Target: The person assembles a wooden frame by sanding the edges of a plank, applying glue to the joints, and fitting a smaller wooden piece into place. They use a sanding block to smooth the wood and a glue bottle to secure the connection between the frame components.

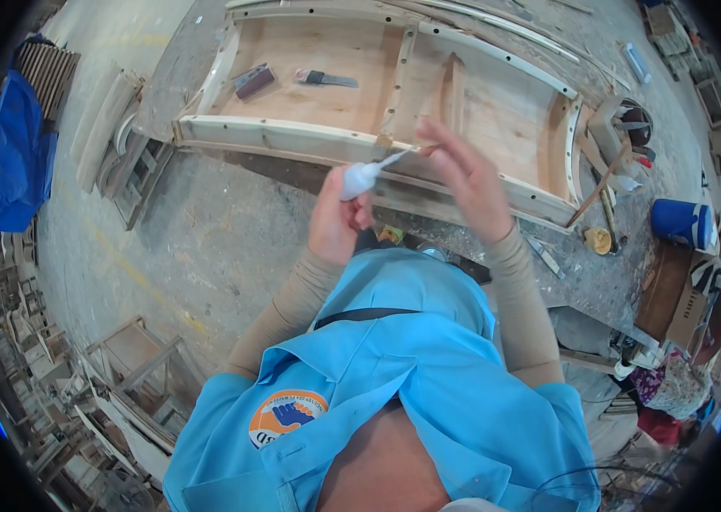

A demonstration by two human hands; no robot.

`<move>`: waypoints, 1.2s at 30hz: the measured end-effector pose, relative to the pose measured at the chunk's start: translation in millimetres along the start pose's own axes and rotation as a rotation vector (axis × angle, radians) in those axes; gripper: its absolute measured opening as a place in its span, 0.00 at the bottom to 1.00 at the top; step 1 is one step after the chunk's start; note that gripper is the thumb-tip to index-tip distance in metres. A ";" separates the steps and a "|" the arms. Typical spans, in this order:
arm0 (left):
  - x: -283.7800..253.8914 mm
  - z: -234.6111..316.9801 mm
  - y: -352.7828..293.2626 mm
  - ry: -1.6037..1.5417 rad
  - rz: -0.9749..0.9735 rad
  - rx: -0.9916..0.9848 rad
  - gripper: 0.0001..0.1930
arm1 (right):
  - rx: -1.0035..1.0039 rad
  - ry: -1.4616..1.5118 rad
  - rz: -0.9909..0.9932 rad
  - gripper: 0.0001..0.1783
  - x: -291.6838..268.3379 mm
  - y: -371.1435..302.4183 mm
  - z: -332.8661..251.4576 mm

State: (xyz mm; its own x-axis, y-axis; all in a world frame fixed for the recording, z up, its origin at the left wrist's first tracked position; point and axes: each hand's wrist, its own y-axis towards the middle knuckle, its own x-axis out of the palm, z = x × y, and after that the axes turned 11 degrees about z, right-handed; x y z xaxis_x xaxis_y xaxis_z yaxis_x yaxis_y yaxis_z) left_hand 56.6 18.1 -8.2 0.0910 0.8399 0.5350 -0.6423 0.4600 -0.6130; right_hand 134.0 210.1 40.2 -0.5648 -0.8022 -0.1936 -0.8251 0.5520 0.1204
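My left hand is wrapped round a small white squeeze bottle, which is tilted with its long thin nozzle pointing up to the right. At the nozzle's tip is my right hand, slightly blurred, its thumb and a finger close together there. Whatever they pinch is too small to make out. Both hands are over the near rail of a curved wooden frame with plywood panels, a middle crosspiece and dark holes along its rails.
Inside the frame lie a brush-like tool and a dark block. To the right are a container of tools, a yellowish tub and a blue cooler. Curved wooden parts stand at the left, near a blue sheet.
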 end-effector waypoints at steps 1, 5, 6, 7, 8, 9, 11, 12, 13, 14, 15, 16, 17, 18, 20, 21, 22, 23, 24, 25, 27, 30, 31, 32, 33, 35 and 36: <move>5.1 -2.9 -1.1 -0.059 -0.017 -0.088 0.22 | -0.021 0.021 0.023 0.19 9.1 -6.7 -5.2; 29.0 -13.2 -10.6 -0.042 -0.174 -0.310 0.26 | 0.033 0.165 0.127 0.16 25.0 -28.8 -19.2; 32.4 -5.5 -13.5 0.102 -0.262 -0.309 0.24 | 0.084 0.215 0.163 0.16 25.0 -33.1 -20.9; 38.4 4.0 -16.2 0.248 -0.351 -0.309 0.22 | 0.082 0.221 0.226 0.16 23.8 -36.4 -23.3; 42.9 18.0 -16.0 0.491 -0.351 -0.166 0.20 | 0.082 0.228 0.291 0.17 22.1 -38.8 -26.2; 46.2 35.9 -13.9 0.733 -0.347 -0.021 0.17 | 0.085 0.233 0.359 0.18 18.9 -39.5 -27.1; 42.2 68.5 8.5 1.093 -0.340 0.479 0.12 | 0.065 0.274 0.454 0.18 5.2 -38.9 -21.5; 38.0 87.1 24.9 1.187 -0.324 0.840 0.09 | 0.060 0.291 0.504 0.19 -0.9 -41.5 -20.1; 41.4 109.2 39.2 1.251 -0.300 0.961 0.09 | 0.093 0.303 0.551 0.19 -4.8 -45.1 -16.9; 47.2 131.1 57.5 1.306 -0.286 1.084 0.08 | 0.124 0.310 0.606 0.19 -8.5 -49.0 -11.3; 47.2 146.3 85.0 1.444 -0.311 1.181 0.08 | 0.152 0.314 0.665 0.19 -11.5 -54.2 -6.3; 42.5 158.4 111.4 1.584 -0.325 1.282 0.08 | 0.158 0.322 0.691 0.18 -13.0 -61.8 -1.8; 34.6 168.2 138.7 1.784 -0.343 1.286 0.10 | 0.164 0.328 0.714 0.18 -13.6 -70.4 3.0; 23.5 172.8 161.9 1.988 -0.364 1.290 0.13 | 0.171 0.338 0.741 0.17 -12.8 -80.7 10.8; 4.5 173.0 193.2 2.198 -0.396 1.239 0.16 | 0.206 0.298 0.783 0.17 -13.3 -106.4 23.8; 1.2 173.2 206.2 2.304 -0.416 1.215 0.18 | 0.227 0.278 0.808 0.17 -12.0 -120.5 31.5; 4.9 171.2 212.4 2.270 -0.484 1.178 0.18 | 0.259 0.237 0.847 0.17 -11.1 -135.6 39.9; 6.3 170.3 215.7 2.239 -0.548 1.139 0.18 | 0.292 0.219 0.889 0.17 -5.3 -150.5 50.4; 6.0 170.0 222.3 2.254 -0.546 1.105 0.17 | 0.322 0.196 0.930 0.17 0.4 -165.8 60.5; 8.8 170.2 225.8 2.271 -0.543 1.072 0.16 | 0.351 0.175 0.970 0.17 5.6 -176.9 64.2; 11.9 171.7 225.6 2.290 -0.515 0.991 0.19 | 0.380 0.164 1.046 0.17 17.7 -193.0 67.0; -1.9 183.2 245.6 2.270 -0.561 1.011 0.17 | 0.417 0.074 1.122 0.18 26.3 -205.1 67.5; 0.5 183.1 244.0 2.272 -0.564 1.008 0.17 | 0.406 0.038 1.149 0.18 27.5 -208.2 68.5; 3.8 183.2 242.2 2.162 -0.612 1.234 0.16 | 0.396 0.002 1.173 0.18 27.1 -211.6 71.2; 6.7 185.8 234.7 2.037 -0.649 1.442 0.16 | 0.393 -0.030 1.189 0.17 26.1 -215.5 71.9; 28.2 178.3 205.3 1.881 -0.672 1.509 0.15 | 0.401 -0.015 1.236 0.17 22.3 -223.2 72.1; 57.2 169.5 167.1 1.868 -0.644 1.392 0.13 | 0.395 -0.010 1.253 0.17 15.5 -226.1 72.8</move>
State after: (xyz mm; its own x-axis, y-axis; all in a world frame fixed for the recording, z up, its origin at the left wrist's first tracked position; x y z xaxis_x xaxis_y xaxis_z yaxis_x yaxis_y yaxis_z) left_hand -174.6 94.2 18.5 0.1927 0.3597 -0.9129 -0.1194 0.9321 0.3420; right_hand 312.5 89.4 -61.0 -0.9390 0.3008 -0.1668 0.3155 0.9464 -0.0688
